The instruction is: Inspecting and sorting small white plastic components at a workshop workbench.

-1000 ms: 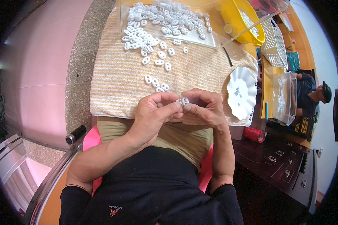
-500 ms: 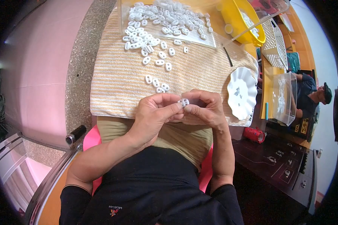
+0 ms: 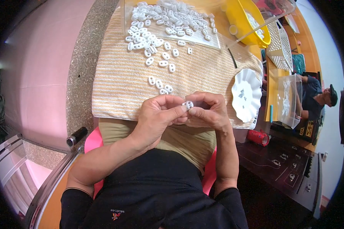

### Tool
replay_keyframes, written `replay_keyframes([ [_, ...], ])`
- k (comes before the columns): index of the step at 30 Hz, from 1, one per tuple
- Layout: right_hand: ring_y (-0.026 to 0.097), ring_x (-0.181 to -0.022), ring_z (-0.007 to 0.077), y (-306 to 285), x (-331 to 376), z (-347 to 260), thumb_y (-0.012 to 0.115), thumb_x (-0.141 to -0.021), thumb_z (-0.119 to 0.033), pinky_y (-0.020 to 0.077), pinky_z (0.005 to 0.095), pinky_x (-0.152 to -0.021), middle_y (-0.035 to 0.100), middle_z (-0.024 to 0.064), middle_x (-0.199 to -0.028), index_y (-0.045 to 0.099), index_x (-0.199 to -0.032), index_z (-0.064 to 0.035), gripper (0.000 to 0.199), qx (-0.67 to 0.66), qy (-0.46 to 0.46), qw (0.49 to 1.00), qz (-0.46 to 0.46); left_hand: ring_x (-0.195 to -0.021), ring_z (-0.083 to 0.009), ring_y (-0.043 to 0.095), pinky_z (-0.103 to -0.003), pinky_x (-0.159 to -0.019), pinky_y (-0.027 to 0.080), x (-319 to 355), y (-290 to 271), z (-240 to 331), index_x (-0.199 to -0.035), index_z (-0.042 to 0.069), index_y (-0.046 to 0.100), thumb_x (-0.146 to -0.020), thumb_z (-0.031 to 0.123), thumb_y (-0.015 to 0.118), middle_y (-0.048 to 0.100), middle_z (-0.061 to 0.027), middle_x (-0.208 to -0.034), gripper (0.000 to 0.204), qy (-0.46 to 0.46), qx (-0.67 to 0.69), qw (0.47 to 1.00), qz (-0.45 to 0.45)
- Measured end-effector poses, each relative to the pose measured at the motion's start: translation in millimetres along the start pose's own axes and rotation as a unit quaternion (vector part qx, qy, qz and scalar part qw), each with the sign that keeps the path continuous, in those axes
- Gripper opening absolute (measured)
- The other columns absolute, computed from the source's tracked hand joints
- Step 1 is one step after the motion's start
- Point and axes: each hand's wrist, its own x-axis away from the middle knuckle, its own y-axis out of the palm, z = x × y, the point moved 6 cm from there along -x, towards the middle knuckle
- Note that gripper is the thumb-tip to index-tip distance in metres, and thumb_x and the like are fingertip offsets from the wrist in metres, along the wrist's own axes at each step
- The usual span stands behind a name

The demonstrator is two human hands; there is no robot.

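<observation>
Close in front of me, at the towel's near edge, a small white oval plastic piece with two holes (image 3: 189, 104) is pinched between both hands. My left hand (image 3: 154, 112) grips it from the left, thumb and forefinger together. From the right, the thumb and forefinger of my right hand (image 3: 212, 110) close on it too. The fingers hide its lower part. A few matching white pieces (image 3: 159, 83) lie just beyond my left hand on the striped towel (image 3: 202, 72). Farther off, a heap of them (image 3: 143, 40) spreads out of a clear tray (image 3: 195, 43).
Right of my hands stands a white wavy-rimmed plate (image 3: 252, 108) with small grey bits (image 3: 241, 93) on it. A thin black strip (image 3: 232, 58) lies beyond it. A yellow basin (image 3: 239, 21) and white perforated basket (image 3: 279, 47) stand back right. Another person (image 3: 313, 91) sits by a clear box (image 3: 294, 110).
The white piece has shifted very slightly between my fingertips. Both hands keep nearly the same place and grip.
</observation>
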Motion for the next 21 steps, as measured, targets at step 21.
replay_keyframes([
  [21, 0.062, -0.082, 0.0134, 3.2, 2.9, -5.8, 0.073, -0.078, -0.003, 0.0487, 0.0249, -0.074, 0.066, 0.0082, -0.090, 0.065, -0.099, 0.0051, 0.023, -0.059, -0.073, 0.996, -0.003, -0.079, -0.0128, 0.064, -0.024, -0.072, 0.056, 0.0, 9.4, 5.4, -0.099, -0.001, 0.064, -0.085, 0.006, 0.068, 0.066, -0.0078, -0.092, 0.016, -0.052, 0.031, 0.997, -0.055],
])
